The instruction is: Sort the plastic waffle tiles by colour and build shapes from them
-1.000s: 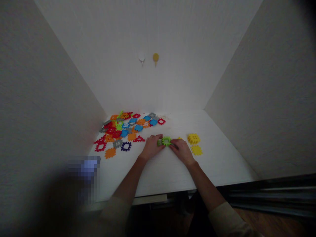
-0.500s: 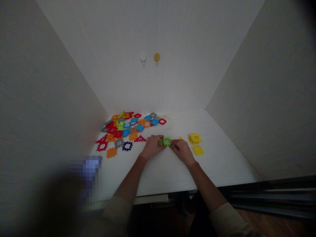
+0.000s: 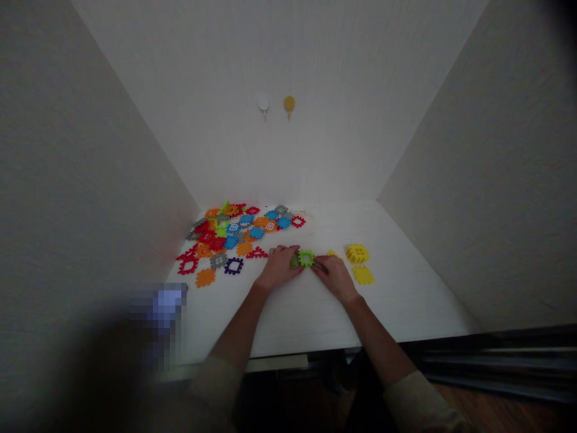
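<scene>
White walls close in on three sides of a pale table (image 3: 315, 313), and the light is dim. Only the head view shows this moment.

At the middle of the table sits the green piece (image 3: 306, 258) - a small square frame with notched edges and an open centre, joined on its left to a second green part that is mostly hidden. The left hand (image 3: 279, 267) lies palm down just left of the green piece, its fingers curled together around that hidden side and clamped on it. The right hand (image 3: 333, 276) comes in from the right of the green piece, its fingertips pressed against the frame's right edge and closed on it; something thin and dark shows under those fingertips, too small to make out.

Just right of the green piece, behind the right hand, a bit of a small yellow piece (image 3: 332, 254) peeks out. Further right stands a yellow block (image 3: 357, 253) built of such pieces, with a flat yellow piece (image 3: 363, 275) lying just in front of it.

Left of the green piece and behind it spreads a loose pile (image 3: 238, 231) of red, orange, blue, grey and green pieces. Nearer, a red triangle (image 3: 256, 253) lies beside the left hand's fingers, then a dark purple frame (image 3: 233, 266) and an orange piece (image 3: 205, 277) further left.

High above the green piece - on the back wall - hang a white hook (image 3: 264, 104) and a yellow hook (image 3: 289, 103), side by side.
</scene>
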Available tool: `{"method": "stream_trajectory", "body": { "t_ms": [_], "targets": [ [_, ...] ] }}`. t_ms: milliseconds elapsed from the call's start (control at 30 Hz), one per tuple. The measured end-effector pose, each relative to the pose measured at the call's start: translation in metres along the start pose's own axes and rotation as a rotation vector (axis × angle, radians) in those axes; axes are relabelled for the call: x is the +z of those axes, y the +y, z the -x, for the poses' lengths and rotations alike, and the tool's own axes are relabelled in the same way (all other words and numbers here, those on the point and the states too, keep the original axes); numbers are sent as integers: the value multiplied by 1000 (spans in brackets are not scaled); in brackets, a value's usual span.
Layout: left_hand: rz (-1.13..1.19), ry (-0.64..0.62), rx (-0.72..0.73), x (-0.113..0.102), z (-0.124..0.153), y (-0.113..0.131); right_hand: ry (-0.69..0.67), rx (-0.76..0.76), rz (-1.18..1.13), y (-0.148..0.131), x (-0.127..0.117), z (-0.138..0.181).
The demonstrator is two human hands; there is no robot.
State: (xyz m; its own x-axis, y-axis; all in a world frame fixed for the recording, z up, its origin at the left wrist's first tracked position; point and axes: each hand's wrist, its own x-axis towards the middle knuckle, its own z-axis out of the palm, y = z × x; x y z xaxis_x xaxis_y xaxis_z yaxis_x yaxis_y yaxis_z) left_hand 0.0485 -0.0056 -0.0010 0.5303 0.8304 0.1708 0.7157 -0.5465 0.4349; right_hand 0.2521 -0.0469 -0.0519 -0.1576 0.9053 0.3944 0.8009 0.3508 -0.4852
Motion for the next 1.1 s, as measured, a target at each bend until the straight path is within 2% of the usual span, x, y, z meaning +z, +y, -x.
{"method": "stream_trajectory", "body": {
  "t_ms": [500, 833, 1000, 1100],
  "targets": [
    [35, -17, -3, -2, 0, 0, 35, 3, -20, -3, -4, 0],
    [17, 13, 19, 8, -3, 1, 31, 31, 3, 3, -2, 1],
    [25, -14, -6, 7, -3, 4, 41, 32, 0, 2, -3, 1],
    [39, 11, 8, 6, -3, 1, 58, 31, -2, -1, -4, 1]
  ]
}}
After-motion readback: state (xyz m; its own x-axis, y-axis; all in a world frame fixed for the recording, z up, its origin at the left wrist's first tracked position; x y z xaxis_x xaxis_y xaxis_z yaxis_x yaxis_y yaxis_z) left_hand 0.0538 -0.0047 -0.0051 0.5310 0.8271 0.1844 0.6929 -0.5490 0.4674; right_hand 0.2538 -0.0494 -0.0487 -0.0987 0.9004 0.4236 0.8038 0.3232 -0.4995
